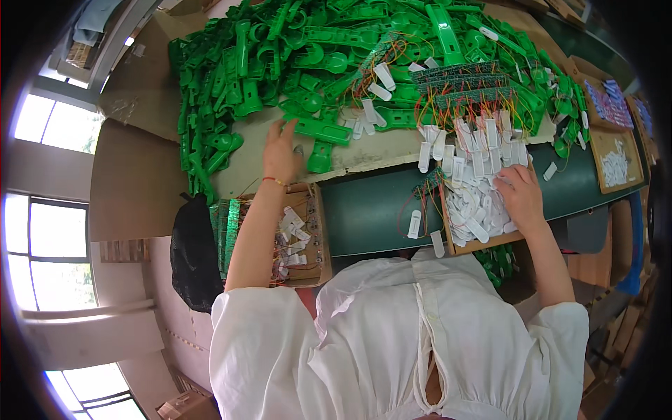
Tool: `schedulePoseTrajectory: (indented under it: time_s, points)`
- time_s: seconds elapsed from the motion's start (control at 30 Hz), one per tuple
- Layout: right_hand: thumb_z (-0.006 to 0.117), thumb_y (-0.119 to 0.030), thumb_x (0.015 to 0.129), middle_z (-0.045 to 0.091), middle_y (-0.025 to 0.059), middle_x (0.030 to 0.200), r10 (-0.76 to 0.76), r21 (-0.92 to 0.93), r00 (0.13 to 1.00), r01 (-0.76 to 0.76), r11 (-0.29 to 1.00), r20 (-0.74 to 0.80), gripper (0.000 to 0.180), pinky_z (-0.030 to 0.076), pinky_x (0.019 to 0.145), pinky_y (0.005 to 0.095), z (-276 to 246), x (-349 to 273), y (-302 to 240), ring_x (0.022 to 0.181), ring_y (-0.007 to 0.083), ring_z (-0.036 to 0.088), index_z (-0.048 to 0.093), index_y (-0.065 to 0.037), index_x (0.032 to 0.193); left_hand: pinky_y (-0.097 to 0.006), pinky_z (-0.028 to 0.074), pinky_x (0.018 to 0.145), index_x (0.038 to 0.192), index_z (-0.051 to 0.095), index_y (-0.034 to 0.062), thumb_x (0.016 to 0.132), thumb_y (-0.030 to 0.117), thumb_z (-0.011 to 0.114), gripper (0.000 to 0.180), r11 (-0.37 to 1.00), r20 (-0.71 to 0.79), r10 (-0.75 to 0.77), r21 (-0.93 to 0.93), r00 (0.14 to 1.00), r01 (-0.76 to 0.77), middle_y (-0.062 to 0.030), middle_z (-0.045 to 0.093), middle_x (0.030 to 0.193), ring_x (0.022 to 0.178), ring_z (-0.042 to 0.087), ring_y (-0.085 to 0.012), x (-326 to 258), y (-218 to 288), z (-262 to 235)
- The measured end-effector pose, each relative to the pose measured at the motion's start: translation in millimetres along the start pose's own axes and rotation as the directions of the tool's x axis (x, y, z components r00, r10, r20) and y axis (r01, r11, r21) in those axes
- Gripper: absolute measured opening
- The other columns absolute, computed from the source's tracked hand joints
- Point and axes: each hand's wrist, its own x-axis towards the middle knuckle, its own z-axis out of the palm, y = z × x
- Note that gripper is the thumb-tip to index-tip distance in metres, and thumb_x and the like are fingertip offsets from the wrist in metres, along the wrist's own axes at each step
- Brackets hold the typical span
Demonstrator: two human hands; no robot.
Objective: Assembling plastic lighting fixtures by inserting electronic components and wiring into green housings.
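Note:
My left hand [282,155] reaches over the tan work surface, fingers apart, its fingertips beside the left end of a green plastic piece [318,131]. Whether they touch it I cannot tell. Another green piece [320,157] lies just below that one. On the right, my right hand [521,196] rests over the right edge of a shallow box [448,222] of small white plastic pieces [476,210]. Its fingers are bent and slightly apart, the tips among the white pieces. Above it, wired circuit boards [465,80] lie in rows, their red and yellow wires running to white pieces.
A large heap of green plastic parts [280,56] covers the back. A cardboard box [318,241] with white pieces stands by my left forearm, beside a black bag [194,252]. A tray [616,183] of small white parts lies far right, on the dark green surface [371,210].

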Motion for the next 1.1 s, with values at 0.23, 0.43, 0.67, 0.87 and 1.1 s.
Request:
schedulePoseTrajectory:
  time_s: [0.23,0.43,0.67,0.87,1.1]
  points:
    - [0.053,0.011,0.072,0.049,0.0072,0.082,0.404,0.506,0.915,-0.351,0.788,0.005,0.034,0.042,0.065,0.0264,-33,14,-31,0.072,0.0202,0.050,0.061,-0.002,0.102,-0.044,0.036,0.094,0.122,0.045,0.0159,0.068,0.004,0.058,0.057,0.839,0.371,0.203,0.412,0.906,-0.357,-0.0092,0.047,0.115,0.106,0.051,-0.0264,37,-38,11]
    - [0.059,0.006,0.072,0.051,0.0019,0.086,0.544,0.896,0.804,-0.400,0.194,0.241,0.036,0.046,0.069,0.0201,-22,27,-59,0.079,0.0082,0.053,0.054,-0.003,0.106,-0.038,0.048,0.069,0.115,0.046,0.0066,0.079,0.015,0.057,0.039,0.777,0.312,-0.083,-0.574,0.946,0.257,-0.0104,0.055,0.094,0.082,0.058,-0.0244,10,-7,-27]
    - [0.066,0.004,0.070,0.059,0.0081,0.083,0.341,0.824,0.802,-0.300,-0.481,0.491,0.040,0.050,0.064,0.0236,-30,106,-112,0.074,0.0136,0.060,0.047,-0.002,0.105,-0.032,0.048,0.067,0.121,0.040,0.0034,0.081,0.021,0.060,0.048,-0.471,0.416,0.218,-0.747,0.883,0.469,-0.0085,0.054,0.101,0.080,0.057,-0.0192,-64,130,-38]
    - [0.071,0.003,0.069,0.061,0.0091,0.079,0.334,0.811,0.794,-0.310,-0.496,0.508,0.043,0.051,0.060,0.0232,-31,110,-128,0.069,0.0129,0.061,0.046,0.000,0.103,-0.026,0.043,0.085,0.135,0.022,0.0007,0.076,0.017,0.069,0.078,0.130,0.329,0.227,-0.943,0.917,0.306,-0.0078,0.048,0.114,0.103,0.048,-0.0120,-78,166,-52]
    - [0.072,0.002,0.068,0.060,0.0100,0.077,0.303,0.806,0.792,-0.358,-0.472,0.530,0.047,0.050,0.054,0.0239,-35,95,-121,0.066,0.0131,0.060,0.042,-0.001,0.105,-0.028,0.044,0.085,0.137,0.021,0.0007,0.079,0.017,0.066,0.075,0.105,0.392,0.285,-0.920,0.875,0.378,-0.0094,0.051,0.113,0.100,0.052,-0.0152,-79,167,-56]
